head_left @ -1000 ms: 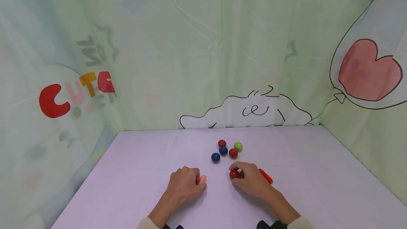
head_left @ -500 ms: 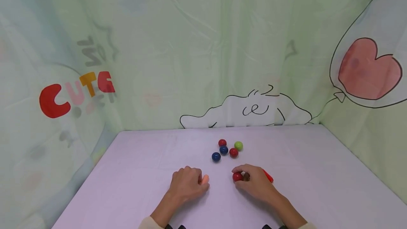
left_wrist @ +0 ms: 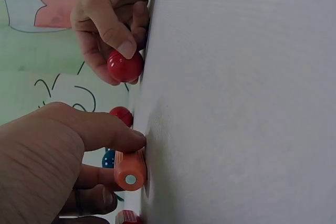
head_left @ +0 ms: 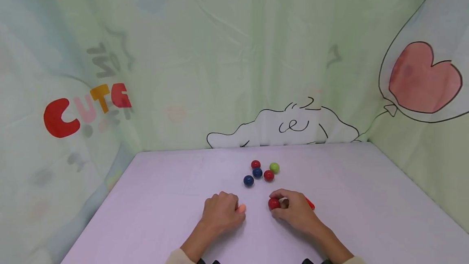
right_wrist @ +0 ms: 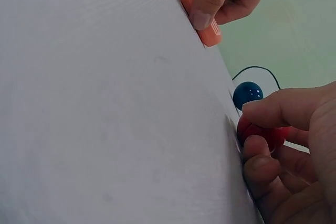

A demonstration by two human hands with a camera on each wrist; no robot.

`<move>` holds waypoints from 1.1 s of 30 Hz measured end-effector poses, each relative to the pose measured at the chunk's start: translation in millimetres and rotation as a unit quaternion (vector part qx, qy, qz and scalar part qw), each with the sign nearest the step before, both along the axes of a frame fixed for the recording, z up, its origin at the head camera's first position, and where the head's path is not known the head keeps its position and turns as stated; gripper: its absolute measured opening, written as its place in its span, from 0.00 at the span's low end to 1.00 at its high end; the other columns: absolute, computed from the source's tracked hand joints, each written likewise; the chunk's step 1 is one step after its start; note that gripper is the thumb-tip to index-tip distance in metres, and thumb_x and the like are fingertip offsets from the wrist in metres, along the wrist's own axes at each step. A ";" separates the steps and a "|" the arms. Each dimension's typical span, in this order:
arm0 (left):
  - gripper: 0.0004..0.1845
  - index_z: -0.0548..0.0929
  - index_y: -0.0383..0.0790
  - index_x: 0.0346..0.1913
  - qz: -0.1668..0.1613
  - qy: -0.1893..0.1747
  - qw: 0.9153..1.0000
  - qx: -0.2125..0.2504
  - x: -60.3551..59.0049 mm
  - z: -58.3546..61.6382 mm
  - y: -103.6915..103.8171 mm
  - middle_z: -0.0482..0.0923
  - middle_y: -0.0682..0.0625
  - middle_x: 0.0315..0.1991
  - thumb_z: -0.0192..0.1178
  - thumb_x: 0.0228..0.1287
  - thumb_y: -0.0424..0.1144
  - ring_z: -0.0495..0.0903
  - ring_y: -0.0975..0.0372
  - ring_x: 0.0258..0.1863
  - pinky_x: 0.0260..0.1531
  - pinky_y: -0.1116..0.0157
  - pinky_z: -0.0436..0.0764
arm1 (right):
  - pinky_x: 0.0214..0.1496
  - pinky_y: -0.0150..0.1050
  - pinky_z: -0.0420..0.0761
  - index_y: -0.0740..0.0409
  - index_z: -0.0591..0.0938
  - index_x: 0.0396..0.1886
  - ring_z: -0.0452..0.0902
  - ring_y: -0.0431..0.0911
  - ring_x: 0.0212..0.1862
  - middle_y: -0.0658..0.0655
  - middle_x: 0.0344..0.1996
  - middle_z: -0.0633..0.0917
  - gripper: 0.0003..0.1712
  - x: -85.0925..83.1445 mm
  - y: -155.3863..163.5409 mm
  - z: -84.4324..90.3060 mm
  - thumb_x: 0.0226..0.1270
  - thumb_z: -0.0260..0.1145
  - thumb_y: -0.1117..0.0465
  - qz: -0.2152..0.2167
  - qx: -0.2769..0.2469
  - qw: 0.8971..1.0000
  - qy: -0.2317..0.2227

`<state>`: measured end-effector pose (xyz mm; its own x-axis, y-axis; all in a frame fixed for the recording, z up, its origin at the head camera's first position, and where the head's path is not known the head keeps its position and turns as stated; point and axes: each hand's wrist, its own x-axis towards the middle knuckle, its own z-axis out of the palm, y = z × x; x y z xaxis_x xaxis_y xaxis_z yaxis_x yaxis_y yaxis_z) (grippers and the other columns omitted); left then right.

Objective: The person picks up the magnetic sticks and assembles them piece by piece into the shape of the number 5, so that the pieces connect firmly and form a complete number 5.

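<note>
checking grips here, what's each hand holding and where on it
Right hand pinches a red ball at its sides. Left hand grips an orange peg along its shaft, end protruding.

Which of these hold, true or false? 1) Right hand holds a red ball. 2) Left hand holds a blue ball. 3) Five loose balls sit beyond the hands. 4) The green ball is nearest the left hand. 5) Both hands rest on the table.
1) True: the right hand pinches a red ball.
2) False: the left hand holds an orange peg.
3) True: two red, two blue, one green ball.
4) False: it lies farthest right; a blue ball is nearer.
5) True: both rest on the table.
</note>
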<state>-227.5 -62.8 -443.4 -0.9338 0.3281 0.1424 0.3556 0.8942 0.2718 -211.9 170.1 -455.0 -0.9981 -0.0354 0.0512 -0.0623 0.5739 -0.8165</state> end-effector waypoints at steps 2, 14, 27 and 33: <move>0.14 0.79 0.48 0.20 -0.006 0.006 1.000 0.001 -0.5 -0.1 1.8 0.69 0.57 0.16 0.67 0.58 0.47 0.69 0.63 0.17 0.20 0.64 0.68 | 0.33 0.33 0.79 0.55 0.87 0.48 0.75 0.45 0.35 0.51 0.38 0.83 0.20 0.5 -1.1 -0.6 0.53 0.77 0.69 -0.008 -0.006 1.000 -0.002; 0.09 0.86 0.49 0.33 -0.037 0.022 0.999 -0.005 -8.4 4.8 13.3 0.71 0.58 0.26 0.69 0.57 0.49 0.70 0.63 0.23 0.23 0.64 0.70 | 0.30 0.32 0.77 0.56 0.87 0.47 0.73 0.45 0.32 0.51 0.35 0.83 0.20 -1.0 -1.0 -1.8 0.52 0.77 0.69 -0.006 -0.006 1.000 0.022; 0.07 0.85 0.49 0.31 -0.092 0.014 0.995 0.046 -15.6 2.9 26.6 0.73 0.62 0.20 0.70 0.61 0.46 0.69 0.67 0.20 0.22 0.68 0.69 | 0.31 0.32 0.77 0.56 0.87 0.47 0.73 0.45 0.33 0.51 0.37 0.83 0.21 -0.2 -0.5 -7.1 0.51 0.77 0.70 -0.011 -0.026 0.999 0.017; 0.07 0.86 0.47 0.33 -0.095 -0.010 0.994 0.055 -14.1 2.2 32.3 0.74 0.61 0.22 0.71 0.61 0.45 0.70 0.67 0.22 0.23 0.68 0.71 | 0.29 0.32 0.76 0.57 0.87 0.46 0.73 0.45 0.31 0.52 0.36 0.84 0.20 1.0 -0.1 -7.4 0.51 0.77 0.70 -0.001 -0.038 0.999 0.023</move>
<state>-241.6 -30.5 -441.2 -0.8595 0.4822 0.1698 0.5090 0.7763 0.3720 -210.9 170.1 -462.4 -0.9948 -0.0268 0.0988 -0.0985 0.5108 -0.8540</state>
